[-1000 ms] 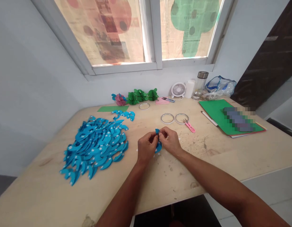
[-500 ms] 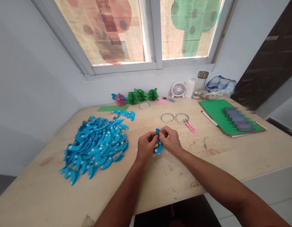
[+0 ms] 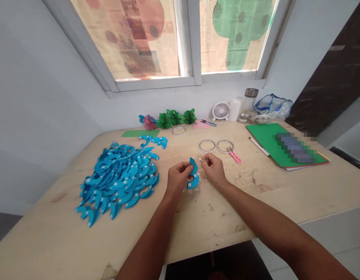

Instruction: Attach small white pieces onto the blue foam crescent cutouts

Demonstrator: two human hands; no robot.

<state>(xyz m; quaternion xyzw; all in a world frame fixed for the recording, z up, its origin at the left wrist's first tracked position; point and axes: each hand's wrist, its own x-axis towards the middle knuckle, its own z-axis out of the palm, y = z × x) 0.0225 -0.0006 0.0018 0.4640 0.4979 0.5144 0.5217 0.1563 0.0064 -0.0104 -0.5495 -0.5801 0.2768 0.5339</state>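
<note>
Between the thumb and fingers of my left hand [image 3: 178, 178] is a blue paper piece [image 3: 193, 182], curved and marked with small white squares. My right hand [image 3: 212, 169] is a little to the right of it, thumb and forefinger pinched on a tiny white scrap [image 3: 200, 159]. A small gap separates that hand from the blue piece. Several similar white bits lie on the table just below the blue piece. To the left spreads a large heap of blue paper pieces [image 3: 121, 175], curved alike and dotted with white squares.
Two tape rolls [image 3: 207, 146] and pink-handled snips [image 3: 235, 155] lie beyond my hands. Green paper flowers [image 3: 174, 116], a small fan [image 3: 221, 111] and a glass bottle [image 3: 247, 105] line the wall. A marker [image 3: 259, 147] and green folder [image 3: 264, 142] are at right.
My right hand has moved slightly right, away from the blue paper piece, with a white scrap in its fingertips. The blue piece stays in my left hand, now more in view.
</note>
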